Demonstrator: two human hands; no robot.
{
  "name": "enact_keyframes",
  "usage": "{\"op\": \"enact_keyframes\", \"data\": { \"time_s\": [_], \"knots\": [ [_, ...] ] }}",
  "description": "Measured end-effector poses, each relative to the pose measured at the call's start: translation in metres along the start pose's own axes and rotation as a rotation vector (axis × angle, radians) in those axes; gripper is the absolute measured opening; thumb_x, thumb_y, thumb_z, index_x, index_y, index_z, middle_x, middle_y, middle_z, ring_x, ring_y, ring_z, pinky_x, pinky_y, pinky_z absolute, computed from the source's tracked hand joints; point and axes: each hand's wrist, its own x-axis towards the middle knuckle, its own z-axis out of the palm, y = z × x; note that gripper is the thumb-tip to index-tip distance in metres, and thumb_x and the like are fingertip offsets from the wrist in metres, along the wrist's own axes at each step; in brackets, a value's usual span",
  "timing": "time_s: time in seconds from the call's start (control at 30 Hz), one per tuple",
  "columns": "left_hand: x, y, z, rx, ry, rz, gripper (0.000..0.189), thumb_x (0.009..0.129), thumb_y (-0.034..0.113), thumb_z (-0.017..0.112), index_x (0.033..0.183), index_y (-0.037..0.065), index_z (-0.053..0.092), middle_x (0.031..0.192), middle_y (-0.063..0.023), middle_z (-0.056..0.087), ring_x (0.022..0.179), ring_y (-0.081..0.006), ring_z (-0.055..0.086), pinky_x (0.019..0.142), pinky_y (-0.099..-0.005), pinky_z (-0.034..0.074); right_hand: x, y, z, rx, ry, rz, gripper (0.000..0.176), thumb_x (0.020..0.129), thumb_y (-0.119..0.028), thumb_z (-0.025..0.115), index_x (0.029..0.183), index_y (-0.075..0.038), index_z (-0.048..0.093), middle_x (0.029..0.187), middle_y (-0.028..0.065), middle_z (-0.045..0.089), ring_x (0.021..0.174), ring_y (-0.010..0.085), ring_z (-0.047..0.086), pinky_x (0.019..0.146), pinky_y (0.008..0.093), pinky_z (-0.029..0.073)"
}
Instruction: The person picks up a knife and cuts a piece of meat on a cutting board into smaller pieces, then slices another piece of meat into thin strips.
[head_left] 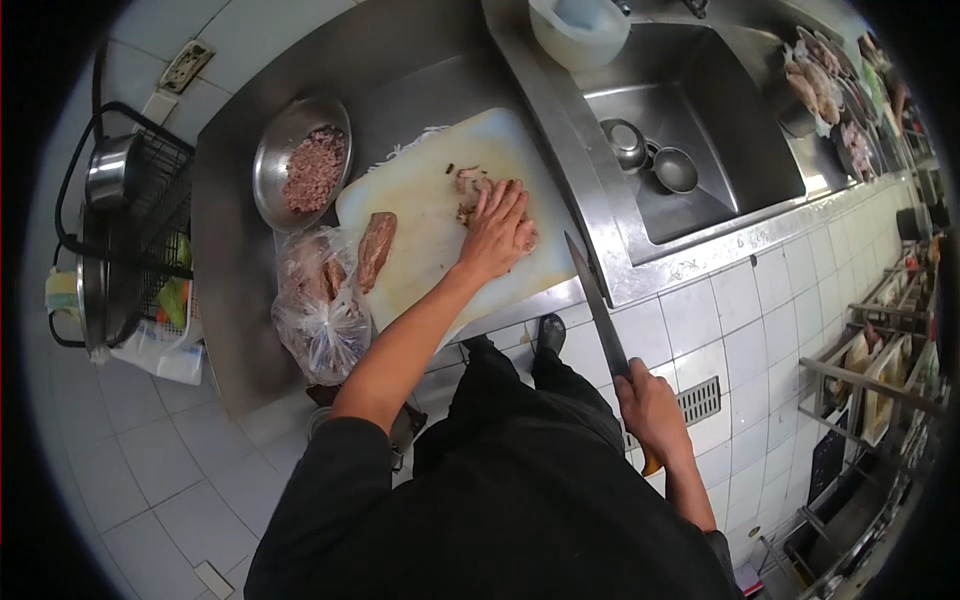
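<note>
My left hand (495, 232) lies flat, fingers stretched out, over cut meat pieces (468, 180) on the right part of a pale cutting board (415, 195). Some of the meat is hidden under the palm. Held in my right hand (655, 408) is a long knife (603, 318), its blade pointing up and away beyond the counter's edge, apart from the board. A brown chunk of meat (376, 252) rests at the board's left side. Beside it sits a clear plastic bag (325, 325) with more meat inside.
Left of the board stands a metal bowl (266, 170) of chopped meat (316, 170). At right, a sink (710, 90) contains metal ladles (675, 170); a white tub (580, 40) sits behind. A black wire basket (165, 225) with pots is at far left.
</note>
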Motion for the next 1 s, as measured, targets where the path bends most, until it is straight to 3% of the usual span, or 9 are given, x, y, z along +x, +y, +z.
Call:
{"op": "enact_keyframes", "data": {
  "time_s": [0.1, 0.2, 0.3, 0.6, 0.8, 1.0],
  "knots": [
    [0.0, -0.005, -0.013, -0.17, 0.113, -0.048, 0.041, 0.098, 0.019, 0.057, 0.135, 0.0, 0.059, 0.151, -0.0172, 0.048, 0.143, -0.0374, 0.039, 0.119, -0.0467, 0.033, 0.008, 0.0, -0.001, -0.016, 0.043, -0.07, 0.021, 0.099, -0.018, 0.055, 0.096, 0.002, 0.051, 0.074, 0.0291, 0.064, 0.076, 0.0506, 0.062, 0.07, 0.056, 0.047],
    [0.015, -0.038, -0.037, -0.137, 0.187, -0.178, 0.038, 0.093, 0.007, 0.061, 0.13, 0.004, 0.065, 0.142, -0.0151, 0.056, 0.135, -0.037, 0.047, 0.112, -0.0429, 0.041, 0.006, 0.001, -0.003, -0.04, 0.054, -0.068, 0.018, 0.099, -0.017, 0.056, 0.098, 0.001, 0.052, 0.073, 0.029, 0.064, 0.075, 0.0512, 0.062, 0.07, 0.0584, 0.048],
    [0.025, -0.074, -0.044, -0.009, 0.109, -0.153, 0.036, 0.088, 0.003, 0.063, 0.124, 0.006, 0.069, 0.132, -0.0142, 0.062, 0.124, -0.0362, 0.053, 0.108, -0.042, 0.044, 0.005, 0.001, -0.004, -0.036, 0.018, 0.002, 0.019, 0.099, -0.018, 0.056, 0.098, 0.001, 0.052, 0.074, 0.0288, 0.064, 0.077, 0.0513, 0.062, 0.071, 0.0583, 0.048],
    [0.027, -0.081, -0.036, -0.158, -0.011, -0.415, 0.034, 0.083, -0.001, 0.066, 0.115, 0.008, 0.072, 0.108, -0.0146, 0.064, 0.106, -0.0332, 0.062, 0.094, -0.0427, 0.05, -0.01, 0.009, 0.009, 0.038, 0.022, 0.044, 0.019, 0.099, -0.018, 0.055, 0.098, 0.002, 0.053, 0.076, 0.029, 0.065, 0.076, 0.0507, 0.064, 0.071, 0.0567, 0.05],
    [0.012, -0.089, -0.039, -0.304, 0.148, -0.501, 0.024, 0.084, 0.003, 0.068, 0.107, 0.005, 0.073, 0.099, -0.0146, 0.067, 0.09, -0.0295, 0.067, 0.083, -0.038, 0.053, -0.01, 0.008, 0.009, 0.05, -0.005, 0.078, 0.02, 0.099, -0.017, 0.056, 0.098, 0.002, 0.054, 0.076, 0.0293, 0.065, 0.076, 0.05, 0.064, 0.071, 0.0557, 0.051],
    [0.03, -0.077, -0.037, -0.605, 0.06, -0.517, 0.017, 0.084, 0.006, 0.07, 0.101, 0.004, 0.073, 0.103, -0.0146, 0.07, 0.088, -0.0249, 0.068, 0.079, -0.0352, 0.053, -0.005, 0.015, 0.015, 0.004, 0.046, -0.04, 0.021, 0.099, -0.017, 0.056, 0.1, 0.003, 0.054, 0.079, 0.0306, 0.066, 0.078, 0.0499, 0.065, 0.073, 0.0546, 0.052]
  ]
}}
